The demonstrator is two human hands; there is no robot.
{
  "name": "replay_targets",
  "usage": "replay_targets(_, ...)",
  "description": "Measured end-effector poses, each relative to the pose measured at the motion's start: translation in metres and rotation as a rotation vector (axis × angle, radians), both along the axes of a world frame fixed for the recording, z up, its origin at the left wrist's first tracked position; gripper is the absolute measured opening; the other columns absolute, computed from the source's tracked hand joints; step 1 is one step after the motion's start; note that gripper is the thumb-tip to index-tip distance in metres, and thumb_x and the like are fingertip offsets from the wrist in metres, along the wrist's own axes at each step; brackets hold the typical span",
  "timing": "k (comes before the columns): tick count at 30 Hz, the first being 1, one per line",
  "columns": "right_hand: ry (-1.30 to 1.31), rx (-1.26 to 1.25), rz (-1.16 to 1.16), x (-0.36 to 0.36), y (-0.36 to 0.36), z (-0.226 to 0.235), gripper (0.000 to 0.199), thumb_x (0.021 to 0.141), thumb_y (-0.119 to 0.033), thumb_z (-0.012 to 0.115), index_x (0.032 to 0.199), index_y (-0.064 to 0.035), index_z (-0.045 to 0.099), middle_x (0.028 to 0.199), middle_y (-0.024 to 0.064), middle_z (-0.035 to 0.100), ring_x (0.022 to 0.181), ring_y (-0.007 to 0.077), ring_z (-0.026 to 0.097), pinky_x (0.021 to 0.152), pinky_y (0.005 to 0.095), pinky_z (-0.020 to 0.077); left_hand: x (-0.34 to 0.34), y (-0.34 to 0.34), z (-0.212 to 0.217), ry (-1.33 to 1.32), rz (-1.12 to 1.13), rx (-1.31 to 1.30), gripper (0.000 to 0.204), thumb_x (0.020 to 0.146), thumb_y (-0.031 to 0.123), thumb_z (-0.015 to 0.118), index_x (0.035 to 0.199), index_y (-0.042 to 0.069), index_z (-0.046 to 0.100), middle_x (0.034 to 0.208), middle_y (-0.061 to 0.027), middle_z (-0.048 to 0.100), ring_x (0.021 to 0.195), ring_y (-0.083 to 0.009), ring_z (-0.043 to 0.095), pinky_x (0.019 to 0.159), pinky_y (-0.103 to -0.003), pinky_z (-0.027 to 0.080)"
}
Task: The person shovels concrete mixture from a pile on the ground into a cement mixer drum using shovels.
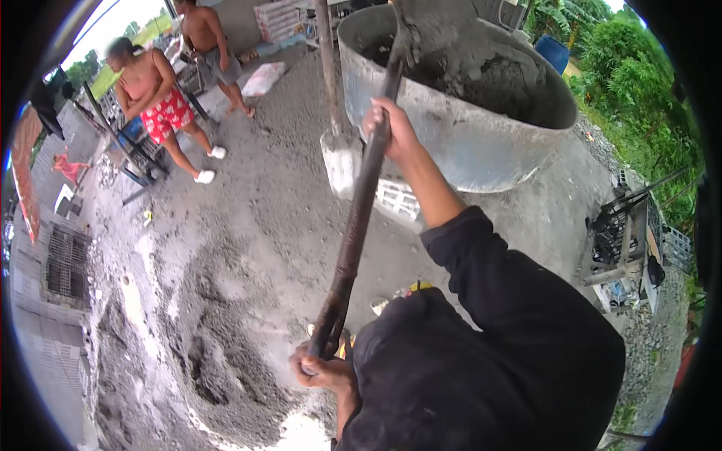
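Both my hands are on a long dark shovel point(359, 218) that slants up and away from me. Low down, my left hand point(325, 370) is closed around its handle end. Further up the shaft, my right hand point(392, 129) wraps round it, the black-sleeved arm stretched forward. The shovel's grey-caked blade point(440, 26) is over a large round metal tub point(466, 146). Wet grey mix point(511, 83) coats the tub's inside and lies in it; the blade partly hides it.
Loose grey sand point(226, 331) lies heaped at left. A pole point(329, 68) with a wide pale lower end stands beside the tub. Two people point(154, 90) point(207, 37) stand at far left. A wooden-framed stand point(628, 248) is at right, a blue barrel point(553, 52) behind the tub.
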State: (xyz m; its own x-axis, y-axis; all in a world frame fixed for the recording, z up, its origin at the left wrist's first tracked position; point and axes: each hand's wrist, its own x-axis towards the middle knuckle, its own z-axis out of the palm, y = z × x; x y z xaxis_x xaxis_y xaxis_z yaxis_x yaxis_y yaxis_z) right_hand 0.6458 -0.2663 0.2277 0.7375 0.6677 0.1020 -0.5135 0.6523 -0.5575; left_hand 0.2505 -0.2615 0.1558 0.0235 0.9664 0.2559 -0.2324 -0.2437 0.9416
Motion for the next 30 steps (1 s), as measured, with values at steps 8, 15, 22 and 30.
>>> replay_targets(8,0.169,-0.053,0.193,0.013,-0.037,-0.112,0.033,0.085,-0.019,0.049,0.058,-0.0199,0.03,0.052,-0.0083,0.027,0.048,0.0055,0.03,0.048,0.0229,0.0294,-0.029,0.015,-0.12,0.514,-0.306,-0.045,0.023,0.078,0.023,0.068,0.081,0.001,0.062,0.07,-0.0111,0.06,0.067,-0.0236,0.058,0.066,-0.033,0.047)
replay_targets(15,0.067,-0.099,0.031,-0.067,-0.034,-0.026,0.024,0.085,-0.031,0.053,0.078,-0.0089,0.047,0.07,0.002,0.045,0.064,0.0151,0.047,0.06,0.0304,0.0421,-0.061,0.039,-0.079,0.204,0.012,-0.387,0.034,0.084,0.029,0.059,0.066,0.0,0.059,0.06,-0.0005,0.054,0.06,-0.0077,0.049,0.058,-0.026,0.04)
replay_targets(22,-0.014,0.284,0.352,-0.076,-0.05,-0.036,0.037,0.088,-0.044,0.049,0.089,-0.0068,0.048,0.082,0.0049,0.048,0.074,0.0193,0.051,0.067,0.0366,0.047,-0.12,0.03,-0.088,-0.074,-0.077,-1.013,0.05,0.08,0.054,0.06,0.062,0.008,0.047,0.051,-0.0055,0.045,0.045,-0.0201,0.048,0.046,-0.035,0.044)
replay_targets(30,-0.181,0.351,0.936,-0.16,-0.019,-0.051,0.044,0.081,-0.041,0.064,0.109,-0.0124,0.048,0.102,0.0071,0.049,0.093,0.0251,0.053,0.086,0.0494,0.041,-0.226,-0.012,-0.15,-0.038,0.086,-1.373,0.053,0.073,0.061,0.063,0.06,0.014,0.043,0.051,-0.003,0.045,0.042,-0.0175,0.046,0.043,-0.033,0.041)
